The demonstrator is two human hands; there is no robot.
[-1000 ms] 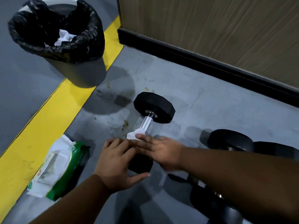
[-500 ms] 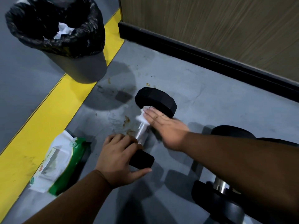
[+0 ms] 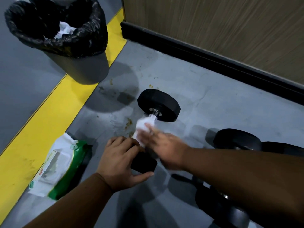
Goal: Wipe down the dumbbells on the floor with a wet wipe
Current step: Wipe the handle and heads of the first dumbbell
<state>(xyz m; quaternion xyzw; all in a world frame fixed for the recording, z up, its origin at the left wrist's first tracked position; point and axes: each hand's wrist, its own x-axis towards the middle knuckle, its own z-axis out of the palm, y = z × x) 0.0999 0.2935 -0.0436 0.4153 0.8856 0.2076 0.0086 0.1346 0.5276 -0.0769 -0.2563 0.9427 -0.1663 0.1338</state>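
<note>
On the grey floor (image 3: 205, 89) beside the yellow stripe (image 3: 54, 111), a black dumbbell (image 3: 158, 105) lies with its far weight toward the wall and its near weight under the left hand (image 3: 121, 159). That hand rests on the near weight with its fingers curved over the top and the thumb spread out along the lower side, just as it lay half a second ago. The right hand (image 3: 162, 145) is blurred; its fingers look fairly straight and press a white wet wipe (image 3: 144, 127) against the metal handle, though the blur keeps me from telling whether they curl round it. Half a second ago this hand and the wipe were up by the far weight; now they sit lower on the handle, close to the left hand, and a short stretch of bare metal shows next to the far weight. A second ago they were at the near end, almost touching the left hand.

A green and white pack of wipes (image 3: 59, 168) lies on the floor to the left of the left forearm, where it was before. The bin (image 3: 79, 63) with a black liner stands on the stripe with white tissue inside. More black dumbbells (image 3: 236, 140) lie at the right, partly behind the right forearm.
</note>
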